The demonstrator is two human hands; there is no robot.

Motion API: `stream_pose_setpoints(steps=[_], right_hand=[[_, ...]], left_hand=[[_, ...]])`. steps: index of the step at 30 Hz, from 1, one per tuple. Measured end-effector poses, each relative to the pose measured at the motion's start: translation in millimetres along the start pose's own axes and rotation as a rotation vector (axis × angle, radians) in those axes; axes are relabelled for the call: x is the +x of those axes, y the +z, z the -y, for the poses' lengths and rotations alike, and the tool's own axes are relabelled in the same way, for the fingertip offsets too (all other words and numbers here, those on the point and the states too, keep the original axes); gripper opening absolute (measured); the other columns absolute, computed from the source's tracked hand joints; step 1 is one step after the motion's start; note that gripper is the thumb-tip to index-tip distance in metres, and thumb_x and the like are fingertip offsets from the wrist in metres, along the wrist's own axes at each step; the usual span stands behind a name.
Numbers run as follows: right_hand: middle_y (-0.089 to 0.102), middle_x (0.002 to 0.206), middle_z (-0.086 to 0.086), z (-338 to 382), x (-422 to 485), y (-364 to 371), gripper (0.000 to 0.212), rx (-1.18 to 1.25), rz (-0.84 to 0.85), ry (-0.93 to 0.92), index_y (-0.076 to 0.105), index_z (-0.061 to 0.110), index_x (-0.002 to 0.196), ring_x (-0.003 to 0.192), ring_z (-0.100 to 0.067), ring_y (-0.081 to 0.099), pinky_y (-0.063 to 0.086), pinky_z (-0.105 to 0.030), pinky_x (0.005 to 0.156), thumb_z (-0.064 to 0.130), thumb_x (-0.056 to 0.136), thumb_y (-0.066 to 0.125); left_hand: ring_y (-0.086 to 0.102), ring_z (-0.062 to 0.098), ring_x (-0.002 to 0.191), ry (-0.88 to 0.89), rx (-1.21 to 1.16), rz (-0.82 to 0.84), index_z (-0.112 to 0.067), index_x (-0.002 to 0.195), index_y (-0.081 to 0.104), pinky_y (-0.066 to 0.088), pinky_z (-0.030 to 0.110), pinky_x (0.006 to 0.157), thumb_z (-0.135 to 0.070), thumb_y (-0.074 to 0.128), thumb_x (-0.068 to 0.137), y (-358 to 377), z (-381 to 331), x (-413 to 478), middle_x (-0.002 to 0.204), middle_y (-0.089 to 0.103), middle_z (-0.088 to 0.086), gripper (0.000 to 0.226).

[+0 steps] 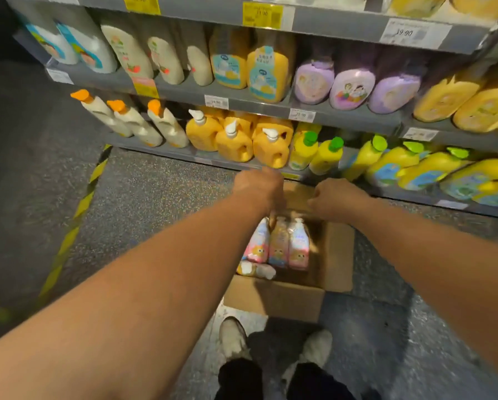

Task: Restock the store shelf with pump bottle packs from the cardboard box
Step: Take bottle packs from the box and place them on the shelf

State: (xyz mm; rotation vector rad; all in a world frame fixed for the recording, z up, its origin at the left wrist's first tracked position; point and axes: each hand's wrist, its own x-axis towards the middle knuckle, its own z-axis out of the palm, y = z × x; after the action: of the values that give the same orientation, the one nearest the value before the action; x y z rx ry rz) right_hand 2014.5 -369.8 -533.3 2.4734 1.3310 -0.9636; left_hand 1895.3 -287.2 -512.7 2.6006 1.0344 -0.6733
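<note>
An open cardboard box (pixel 273 298) sits on the floor in front of the bottom shelf. Upright inside it is a wrapped pump bottle pack (pixel 279 245) of three bottles: pink, yellow, pink. My left hand (pixel 257 189) reaches down with its fingers curled on the pack's top left. My right hand (pixel 338 199) has its fingers curled at the pack's top right, where shadow hides the contact. Another pack (pixel 255 269) lies flat lower in the box.
The bottom shelf (pixel 167 153) behind the box holds white bottles with orange caps, orange pump jugs (pixel 233 140) and yellow bottles with green caps. Fuller shelves rise above. My shoes (pixel 231 337) stand just behind the box. Yellow-black tape (pixel 77 209) marks the floor at left.
</note>
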Motion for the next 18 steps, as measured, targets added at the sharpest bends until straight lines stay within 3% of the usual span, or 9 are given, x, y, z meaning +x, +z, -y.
stream_pose_setpoints(steps=[5,12,18], right_hand=[[0.063,0.121,-0.011,-12,19,44,0.034,0.025,0.09,0.041,0.063,0.012,0.118,0.106,-0.03,0.06,0.043,-0.028,0.074,0.032,0.092,0.053],[0.065,0.106,-0.008,-23,72,118,0.027,0.084,0.137,0.002,0.062,0.012,0.113,0.091,-0.024,0.061,0.048,-0.032,0.071,0.028,0.094,0.052],[0.062,0.119,-0.008,-27,119,243,0.036,0.146,0.236,0.008,0.056,0.018,0.124,0.105,-0.028,0.059,0.051,-0.039,0.087,0.03,0.089,0.056]], left_hand=[[0.058,0.032,0.116,0.006,0.008,0.087,-0.016,0.119,0.062,0.045,0.036,0.08,-0.034,0.055,0.091,52,-4,24,0.125,0.061,0.009,0.034],[0.06,0.03,0.115,-0.007,-0.066,0.138,-0.017,0.117,0.064,0.041,0.032,0.076,-0.037,0.052,0.092,134,2,58,0.124,0.064,0.009,0.035],[0.054,0.034,0.117,-0.012,-0.157,0.264,-0.014,0.127,0.054,0.044,0.036,0.088,-0.037,0.05,0.092,261,37,87,0.128,0.056,0.013,0.042]])
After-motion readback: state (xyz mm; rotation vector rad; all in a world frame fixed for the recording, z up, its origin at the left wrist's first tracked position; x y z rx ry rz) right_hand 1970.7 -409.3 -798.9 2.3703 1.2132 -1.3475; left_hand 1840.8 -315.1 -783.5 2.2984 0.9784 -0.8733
